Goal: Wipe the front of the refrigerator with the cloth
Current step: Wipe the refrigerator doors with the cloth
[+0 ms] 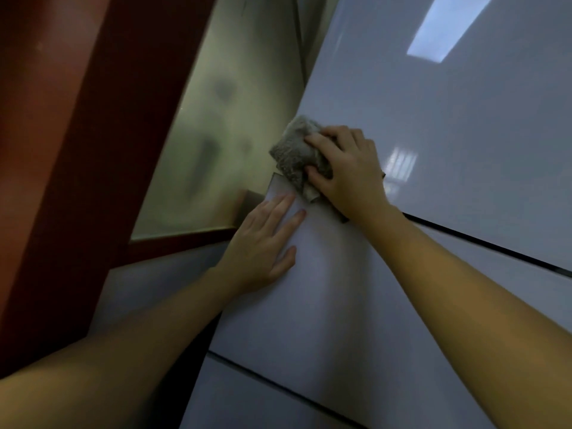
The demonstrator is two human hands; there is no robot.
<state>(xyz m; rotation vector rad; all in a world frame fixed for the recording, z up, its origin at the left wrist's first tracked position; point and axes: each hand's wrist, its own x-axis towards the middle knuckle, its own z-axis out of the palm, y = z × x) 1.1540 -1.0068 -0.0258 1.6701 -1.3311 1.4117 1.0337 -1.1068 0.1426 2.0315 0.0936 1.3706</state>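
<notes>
Bare forearms nearest. Cloth [297, 156] — grey, bunched, pressed by right hand [346, 171] against refrigerator [433, 134] front at left edge, fingers curled over it. Left hand [263, 243] flat, fingers spread, empty — braced on lower panel. Wiping under way; remaining area indeterminable.

Dim, soft picture, tilted by the wide lens. Glare [445, 26] streaks the glossy fridge [464, 134] up right of the hands; the frosted glass [216, 134] left of them is blurry.

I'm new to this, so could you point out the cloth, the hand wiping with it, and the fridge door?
cloth [295, 151], head view, its grey middle.
right hand [349, 171], head view, back of hand.
fridge door [448, 134], head view, bare glossy panel.
</notes>
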